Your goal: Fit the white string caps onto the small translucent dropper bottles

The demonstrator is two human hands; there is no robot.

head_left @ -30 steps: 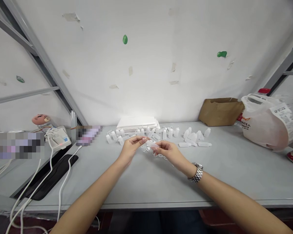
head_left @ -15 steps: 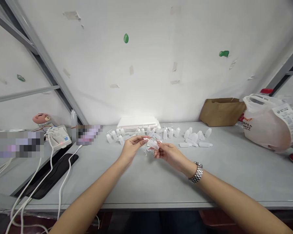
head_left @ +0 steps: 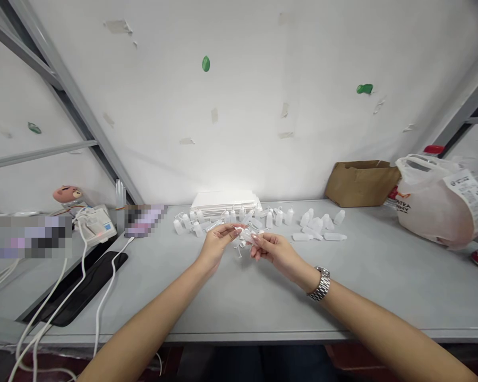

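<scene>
Above the grey table, a small translucent plastic squeeze bottle (head_left: 247, 235) is held between my two hands. My right hand (head_left: 279, 253) pinches its body between thumb and fingers. My left hand (head_left: 215, 245) is closed at the other end, thumb against fingertips on what looks like its small white cap; the exact fit is hidden. Just below the fingers lie small loose white caps (head_left: 239, 249) with thin tails. Behind my hands stand several capped bottles (head_left: 279, 216), and to the right lie several uncapped-looking ones (head_left: 302, 236).
A stack of white sheets or boxes (head_left: 223, 199) rests against the wall. At the back right are a brown paper bag (head_left: 360, 183) and a full white plastic bag (head_left: 434, 204). On the left, white cables (head_left: 113, 270) run past a black flat object (head_left: 90, 289) and a power strip (head_left: 97, 225).
My right hand has shifted slightly left and turned the bottle a little, closer to my left fingertips. Both hands keep their pinch.
</scene>
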